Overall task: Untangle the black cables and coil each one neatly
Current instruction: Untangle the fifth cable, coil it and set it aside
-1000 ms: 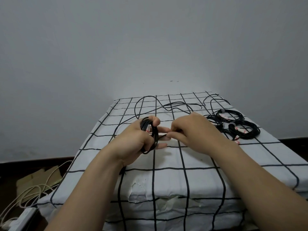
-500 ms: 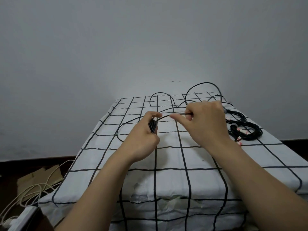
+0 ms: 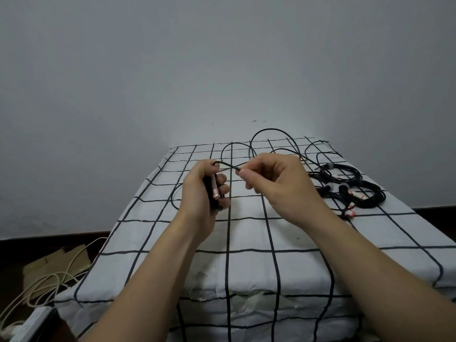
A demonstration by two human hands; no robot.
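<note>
Fingers (image 3: pixel 224 188) of the left hand (image 3: pixel 197 196) curl round a small black coil (image 3: pixel 212 191), held upright above the surface (image 3: pixel 246 233), which is covered in a white cloth with a black grid. The right hand (image 3: pixel 278 183) is just beside it, thumb and forefinger pressed together on the cable (image 3: pixel 228 165) that leaves the top of the coil. Past the right hand the cable rises in loose loops (image 3: pixel 266 130) over the far edge. More coiled cables (image 3: pixel 357 191) lie on the cloth at the right, apart from both hands. On the floor at the left are cardboard (image 3: pixel 49 262), white cords (image 3: pixel 49 280) and a power strip (image 3: pixel 37 317).
</note>
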